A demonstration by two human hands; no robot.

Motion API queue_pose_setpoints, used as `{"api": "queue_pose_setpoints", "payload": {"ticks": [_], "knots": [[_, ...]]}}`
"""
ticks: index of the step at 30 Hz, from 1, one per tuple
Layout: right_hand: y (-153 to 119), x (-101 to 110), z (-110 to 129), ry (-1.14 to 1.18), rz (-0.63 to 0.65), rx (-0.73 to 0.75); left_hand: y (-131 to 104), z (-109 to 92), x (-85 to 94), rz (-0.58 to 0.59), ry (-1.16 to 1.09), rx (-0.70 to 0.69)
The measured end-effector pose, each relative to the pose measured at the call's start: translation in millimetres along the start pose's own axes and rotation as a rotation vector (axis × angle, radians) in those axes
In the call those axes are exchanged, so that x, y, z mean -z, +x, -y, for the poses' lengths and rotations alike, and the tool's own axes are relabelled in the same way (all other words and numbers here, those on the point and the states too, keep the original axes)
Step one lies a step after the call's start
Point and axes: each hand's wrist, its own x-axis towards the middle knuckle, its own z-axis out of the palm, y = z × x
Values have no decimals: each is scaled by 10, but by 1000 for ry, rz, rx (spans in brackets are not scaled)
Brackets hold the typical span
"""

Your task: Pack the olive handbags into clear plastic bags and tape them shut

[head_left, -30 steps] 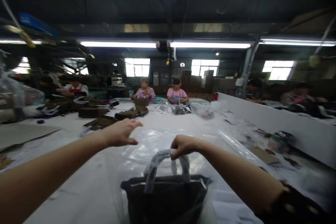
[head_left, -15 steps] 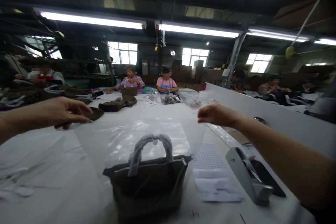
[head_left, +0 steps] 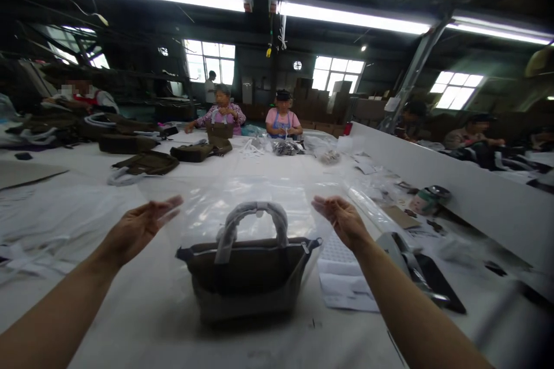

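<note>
An olive-brown handbag (head_left: 246, 277) with dark trim stands upright on the white table, inside a clear plastic bag (head_left: 199, 207). Pale wrapping covers its arched handle (head_left: 231, 222). At the plastic's left side is my left hand (head_left: 141, 225), fingers stretched toward it and slightly blurred. On the opposite side my right hand (head_left: 344, 219) has its fingers extended inward, close to the film's upper edge. Neither hand shows a grip on the plastic; whether the fingertips touch it is hard to tell.
Printed paper sheets (head_left: 346, 285) and a grey desktop device (head_left: 415, 271) lie on the right, beside a low white partition (head_left: 433, 184). Brown bags (head_left: 151, 162) lie at the far left. Across the table, two people (head_left: 283, 118) handle items; others sit further off.
Both hands have let go of the plastic's upper corners, come closer together and straightened their fingers. The handbag stands almost where it was. The view has tipped downward.
</note>
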Motion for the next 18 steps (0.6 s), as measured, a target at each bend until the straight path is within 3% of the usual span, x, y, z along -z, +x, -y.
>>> {"api": "queue_pose_setpoints", "payload": {"ticks": [3,7,9,11,14,18], "knots": [[336,-133,63,26,-174,-98,278,-90,-193,-115,-84,54],[840,-344,335,41,-298,-103,655,-454,-345,-106,-61,-18],[873,-370,451,51,-278,-44,680,-618,-320,-98,-38,-62],[681,-286,402,26,-215,18,548,-624,-211,-89,8,-48],[91,11,-89,-107,-107,-32,141,-200,23,-38,116,113],[-802,410,-1075,-270,-102,-313,-474,801,266,108,264,432]]}}
